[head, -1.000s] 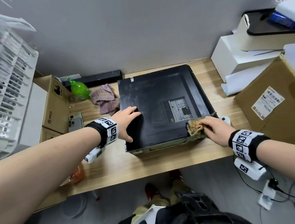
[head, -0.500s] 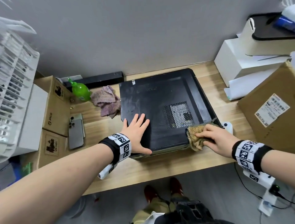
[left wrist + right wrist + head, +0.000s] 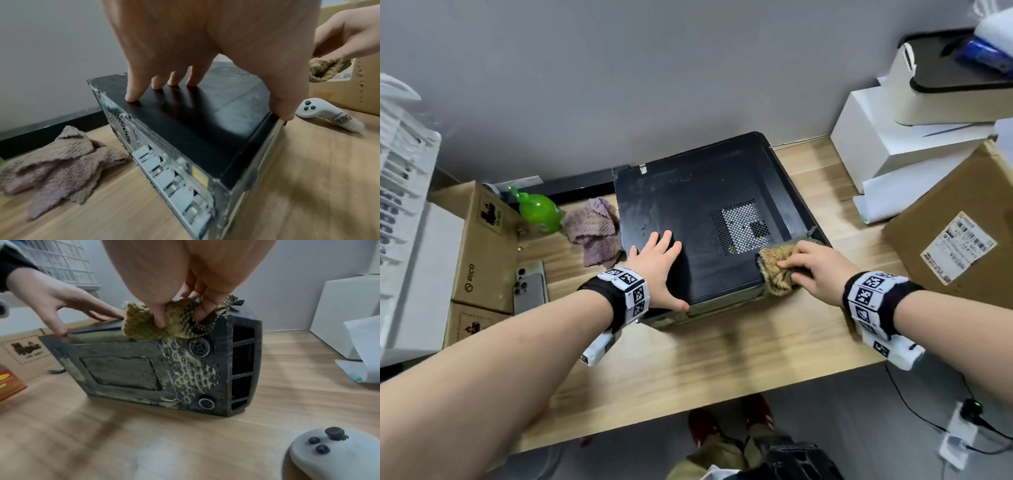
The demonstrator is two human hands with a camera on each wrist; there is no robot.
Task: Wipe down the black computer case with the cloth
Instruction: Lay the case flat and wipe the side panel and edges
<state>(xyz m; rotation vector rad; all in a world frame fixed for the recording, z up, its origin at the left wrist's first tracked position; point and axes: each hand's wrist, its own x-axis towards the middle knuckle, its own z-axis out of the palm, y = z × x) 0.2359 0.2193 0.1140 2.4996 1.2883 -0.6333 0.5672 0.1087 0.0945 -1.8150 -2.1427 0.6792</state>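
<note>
Black metal computer case lies flat mid-table. Left hand flat and open, bracing its near-left corner; right hand pinches tan knitted cloth at near-right corner. Risk: cloth snagging the mesh vent, or case skidding toward the table's front edge.

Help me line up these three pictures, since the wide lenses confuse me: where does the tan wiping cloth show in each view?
Head: the tan cloth lies right of centre, on the near right corner of the black computer case, under the right hand.
Left wrist: at the upper right edge, hanging from that hand.
Right wrist: top centre, pinched on the case's upper edge.
Shared landmark: the white controller, beside the case in both wrist views.
</note>
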